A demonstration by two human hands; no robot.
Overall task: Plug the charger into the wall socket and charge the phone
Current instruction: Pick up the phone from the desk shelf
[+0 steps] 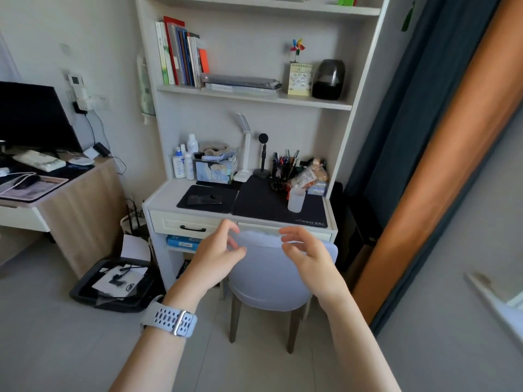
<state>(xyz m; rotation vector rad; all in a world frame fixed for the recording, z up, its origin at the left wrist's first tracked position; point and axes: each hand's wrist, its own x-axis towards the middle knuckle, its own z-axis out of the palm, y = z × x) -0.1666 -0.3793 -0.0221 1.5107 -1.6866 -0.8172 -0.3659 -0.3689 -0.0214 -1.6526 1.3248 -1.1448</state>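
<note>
White shelved table (169, 198) against the wall. Left hand (218, 257) and right hand (307, 254) hover over the pale lilac chair back (266, 267) — each grip loose, fingers curled, holding nothing. Flat dark phone (204, 199) lies on the black mat (271, 202); white wall socket (97, 101) is far left — plugs already in it.
</note>
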